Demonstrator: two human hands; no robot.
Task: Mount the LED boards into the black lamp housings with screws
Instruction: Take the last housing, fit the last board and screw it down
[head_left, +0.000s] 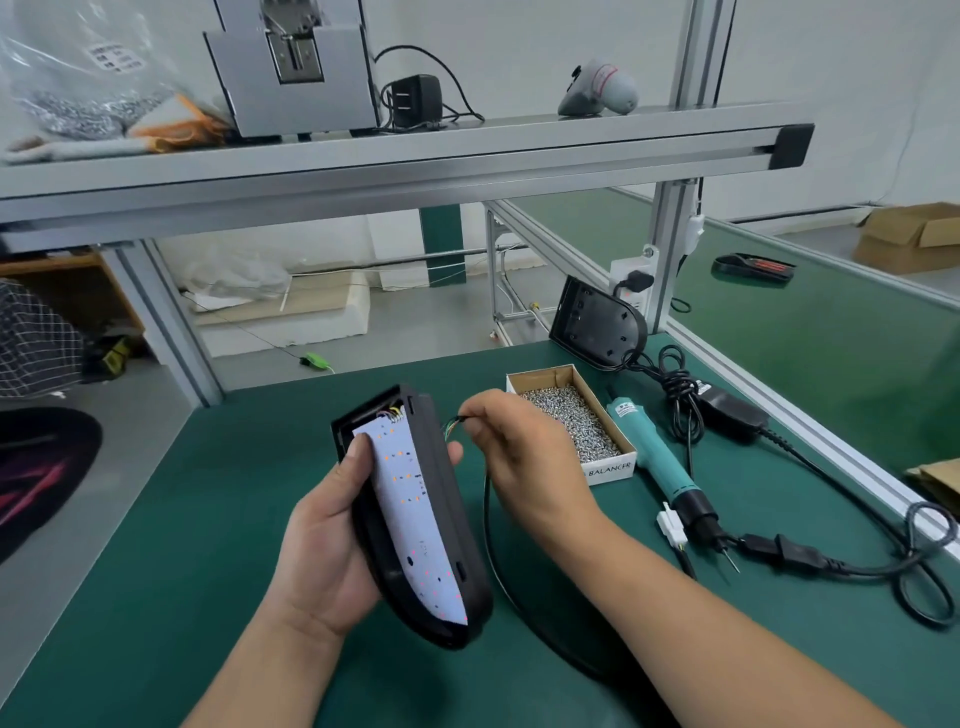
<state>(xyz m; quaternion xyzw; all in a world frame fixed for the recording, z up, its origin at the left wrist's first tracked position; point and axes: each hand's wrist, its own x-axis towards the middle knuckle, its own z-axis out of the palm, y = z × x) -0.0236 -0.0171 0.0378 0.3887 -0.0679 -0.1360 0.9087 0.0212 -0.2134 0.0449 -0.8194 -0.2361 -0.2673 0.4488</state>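
While the left hand (332, 525) holds the black lamp housing (452, 519) tilted above the green tabletop (197, 493), its thumb lies on the white LED board (410, 514) seated inside the shell, and its fingers (453, 453) curl round the far wall. The right hand (519, 452) is just beside the housing's upper end. Its fingertips pinch the thin coloured wires (451, 423) at the end of a black cable (487, 519), which trails down past the housing toward the person. Behind that hand sits an open cardboard box of screws (571, 421). Next to the box a teal electric screwdriver (652, 452) lies flat on the tabletop, its bit pointing toward the person. A second black housing (597, 325) leans upright at the tabletop's far edge
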